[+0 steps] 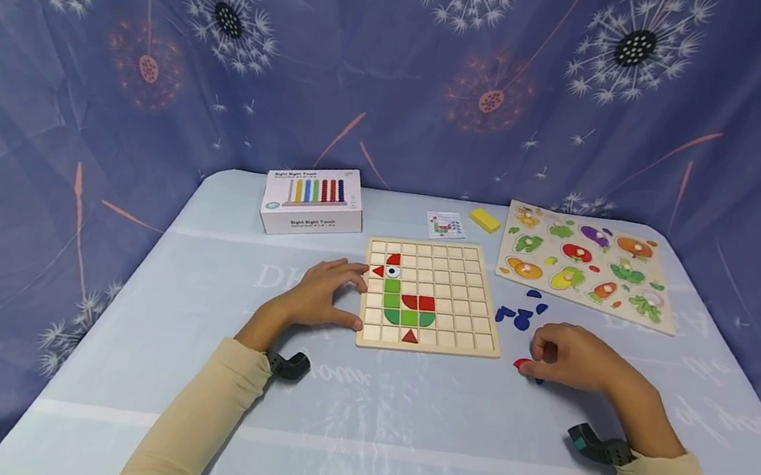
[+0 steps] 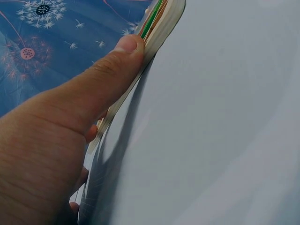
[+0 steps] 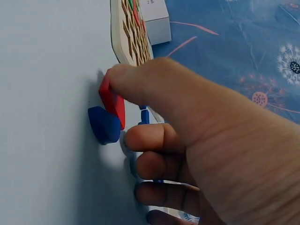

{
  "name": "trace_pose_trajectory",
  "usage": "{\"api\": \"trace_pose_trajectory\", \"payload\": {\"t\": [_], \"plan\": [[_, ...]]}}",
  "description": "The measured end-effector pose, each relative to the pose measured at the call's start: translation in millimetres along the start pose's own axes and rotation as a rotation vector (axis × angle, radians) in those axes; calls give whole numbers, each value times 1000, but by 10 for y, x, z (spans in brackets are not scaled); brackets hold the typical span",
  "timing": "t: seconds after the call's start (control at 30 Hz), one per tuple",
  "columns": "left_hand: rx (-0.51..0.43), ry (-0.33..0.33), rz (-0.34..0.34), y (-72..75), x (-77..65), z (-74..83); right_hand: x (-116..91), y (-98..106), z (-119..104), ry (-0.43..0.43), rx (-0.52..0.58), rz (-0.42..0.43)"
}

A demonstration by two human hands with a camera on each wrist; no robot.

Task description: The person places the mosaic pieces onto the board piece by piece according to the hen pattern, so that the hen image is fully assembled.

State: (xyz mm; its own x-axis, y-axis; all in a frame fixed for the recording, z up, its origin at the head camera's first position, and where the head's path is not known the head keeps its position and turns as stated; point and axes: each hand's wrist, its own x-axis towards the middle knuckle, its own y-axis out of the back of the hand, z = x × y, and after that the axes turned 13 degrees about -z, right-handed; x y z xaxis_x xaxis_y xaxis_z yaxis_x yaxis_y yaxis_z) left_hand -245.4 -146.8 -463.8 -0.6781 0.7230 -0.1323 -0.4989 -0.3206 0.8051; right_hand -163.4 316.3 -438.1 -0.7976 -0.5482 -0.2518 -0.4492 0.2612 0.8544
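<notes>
"Start from the left: what's on the table (image 1: 337,456)?"

"A white box (image 1: 310,221), then the left hand (image 1: 318,293). Its thumb and fingers spread wide, touching the left edge of the wooden grid board (image 1: 454,291)."

"And on that board?"

"Red and green tiles (image 1: 391,293) and an eye tile (image 1: 393,272), set like a bird on its left side. Behind it lies a picture card (image 1: 445,225), with a yellow block (image 1: 485,220) to the right."

"Further along?"

"Loose blue pieces (image 1: 523,320) near the board. Closer to the person, a red piece (image 3: 107,91) sits against the thumb of the right hand (image 1: 577,358), a lone blue piece (image 3: 104,125) just beside it."

"Is it pinched?"

"I can't tell. The fingers are curled, the gap to the thumb narrow."

"Beyond that hand?"

"A vegetable board (image 1: 544,257), lying at an angle."
</notes>
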Motion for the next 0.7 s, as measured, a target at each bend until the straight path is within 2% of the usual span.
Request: {"api": "trace_pose_trajectory", "payload": {"t": [0.4, 0.57, 0.7], "plan": [[6, 7, 4, -7, 4, -1, 12, 25, -106, 4, -74, 13], [5, 3, 7, -3, 6, 7, -15, 37, -109, -68, -104, 71], [4, 12, 3, 0, 3, 4, -43, 55, -66, -114, -66, 49]]}}
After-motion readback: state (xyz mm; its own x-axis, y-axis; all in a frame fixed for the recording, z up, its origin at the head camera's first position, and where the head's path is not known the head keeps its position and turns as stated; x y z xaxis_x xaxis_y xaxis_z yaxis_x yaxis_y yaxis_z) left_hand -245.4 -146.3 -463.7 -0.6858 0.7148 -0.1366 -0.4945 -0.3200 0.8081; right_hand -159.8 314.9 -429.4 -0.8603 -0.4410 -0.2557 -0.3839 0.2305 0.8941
